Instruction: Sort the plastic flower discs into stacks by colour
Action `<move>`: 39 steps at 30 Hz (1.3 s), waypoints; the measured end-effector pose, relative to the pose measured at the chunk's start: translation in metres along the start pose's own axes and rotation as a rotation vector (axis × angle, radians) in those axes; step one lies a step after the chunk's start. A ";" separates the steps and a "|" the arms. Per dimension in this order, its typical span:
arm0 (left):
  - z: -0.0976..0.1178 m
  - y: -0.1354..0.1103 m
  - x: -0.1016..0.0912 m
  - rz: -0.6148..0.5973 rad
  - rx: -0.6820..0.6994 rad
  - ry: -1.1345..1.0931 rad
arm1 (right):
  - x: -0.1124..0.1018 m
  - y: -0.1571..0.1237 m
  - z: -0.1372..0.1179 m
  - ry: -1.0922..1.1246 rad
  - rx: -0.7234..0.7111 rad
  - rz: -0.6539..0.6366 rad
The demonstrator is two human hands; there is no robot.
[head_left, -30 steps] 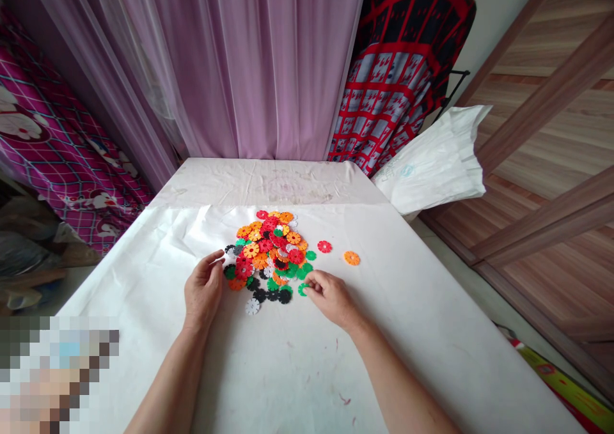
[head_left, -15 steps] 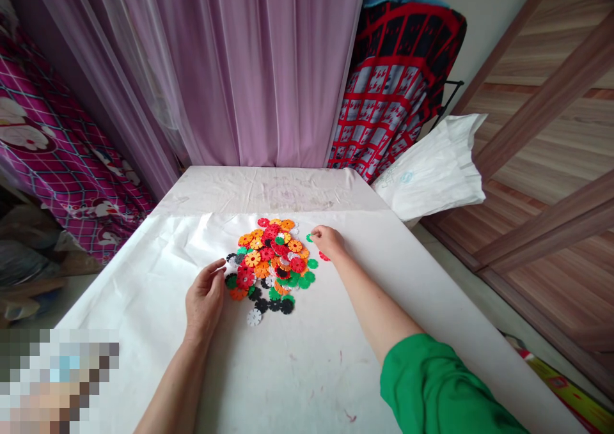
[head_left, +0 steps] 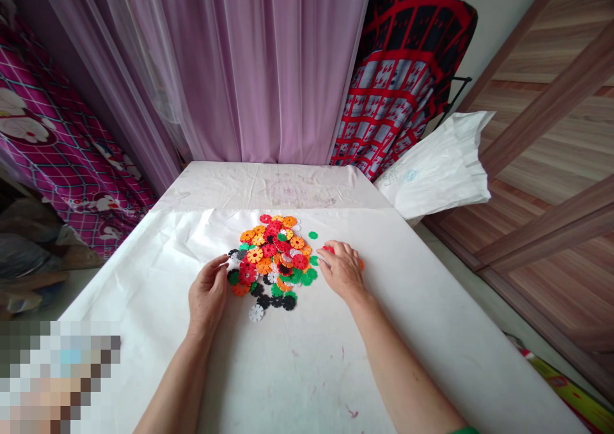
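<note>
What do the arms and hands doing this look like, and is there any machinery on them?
They are a person's hands, not machinery: the left hand and right hand show no gloves, cables or wristbands. Both forearms are bare, with just a bit of green sleeve at the right arm's lower end.

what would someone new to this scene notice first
Probably the heap of bright notched discs near the middle of the white table. Next might come the red-patterned cloth beyond the table's far right corner, then the mauve curtain behind the far edge.
</note>
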State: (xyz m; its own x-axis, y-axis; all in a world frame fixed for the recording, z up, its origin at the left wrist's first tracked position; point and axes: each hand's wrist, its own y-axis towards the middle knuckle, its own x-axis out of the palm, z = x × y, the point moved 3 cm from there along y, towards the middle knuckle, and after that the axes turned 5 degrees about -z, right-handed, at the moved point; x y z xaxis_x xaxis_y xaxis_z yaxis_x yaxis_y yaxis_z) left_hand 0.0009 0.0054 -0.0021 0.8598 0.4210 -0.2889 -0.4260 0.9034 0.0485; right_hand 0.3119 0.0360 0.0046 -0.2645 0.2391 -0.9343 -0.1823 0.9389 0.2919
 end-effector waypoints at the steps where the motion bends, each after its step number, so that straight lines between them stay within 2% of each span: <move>1: 0.000 0.000 0.000 -0.001 -0.002 0.003 | 0.000 -0.001 -0.003 -0.018 -0.015 -0.008; 4: 0.001 0.000 -0.001 -0.004 0.004 0.009 | 0.003 0.003 -0.010 -0.027 -0.025 -0.055; 7: 0.001 -0.001 -0.001 -0.003 0.014 0.010 | 0.005 0.005 -0.013 0.006 0.023 -0.081; 12: 0.002 -0.001 0.000 0.005 0.035 0.007 | 0.001 0.012 0.000 0.156 0.123 -0.050; 16: 0.003 -0.001 0.000 0.007 0.012 -0.008 | 0.010 0.048 0.027 0.423 0.330 -0.117; 18: 0.003 -0.001 -0.001 0.002 0.006 -0.016 | 0.018 0.072 0.038 0.496 0.384 -0.145; 21: 0.001 -0.001 -0.002 0.008 -0.004 -0.010 | 0.028 0.100 0.045 0.541 0.374 -0.228; 24: 0.000 0.000 -0.002 0.009 -0.014 -0.004 | 0.034 0.110 0.047 0.527 0.362 -0.289; 34: 0.003 -0.002 -0.001 0.010 0.006 -0.008 | 0.033 0.109 0.047 0.370 0.364 -0.318; 39: 0.003 -0.002 -0.001 0.003 0.009 -0.012 | 0.028 0.104 0.041 0.322 0.284 -0.305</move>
State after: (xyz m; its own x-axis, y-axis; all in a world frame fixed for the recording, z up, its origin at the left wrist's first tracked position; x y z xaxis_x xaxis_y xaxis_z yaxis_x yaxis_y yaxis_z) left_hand 0.0015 0.0034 0.0011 0.8616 0.4250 -0.2776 -0.4265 0.9026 0.0582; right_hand 0.3241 0.1500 0.0004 -0.5249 -0.1013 -0.8451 -0.0444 0.9948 -0.0916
